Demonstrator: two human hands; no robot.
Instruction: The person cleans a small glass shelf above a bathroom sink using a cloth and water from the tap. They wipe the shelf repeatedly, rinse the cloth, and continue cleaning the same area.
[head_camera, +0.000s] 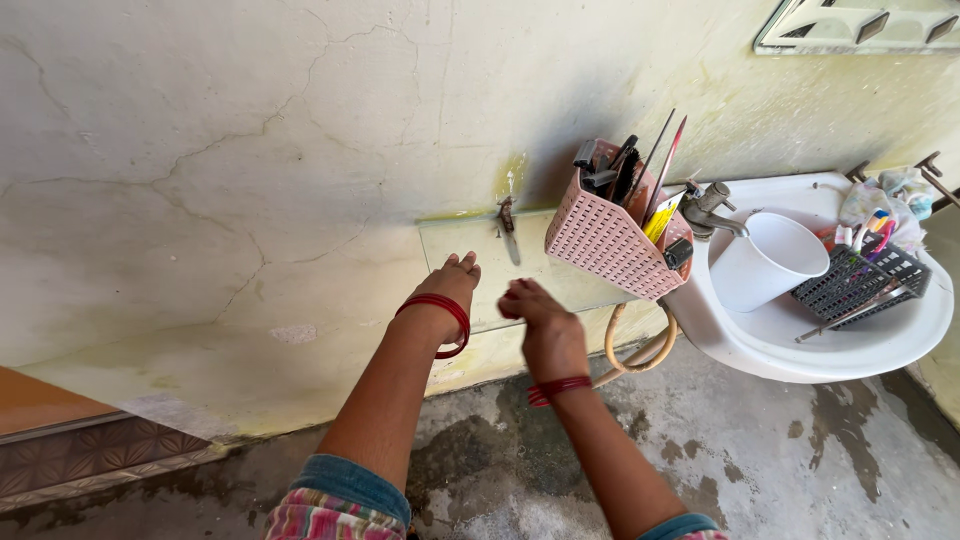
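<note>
Clear glass shelf (470, 240), fixed flat to the cracked pale-yellow plaster wall (200, 150) by a small metal bracket (507, 218). Left hand (452, 283) reaches forward, fingers extended and together, resting on the shelf's front part; open, holding nothing. Right hand (540, 318) lies just beside it at the front edge, fingers curled inward; whether it grips anything cannot be told. Both wrists carry red bangles. A pink perforated plastic basket (610, 240) of combs and pens sits at the shelf's right end, near a white ceramic washbasin (880, 340).
</note>
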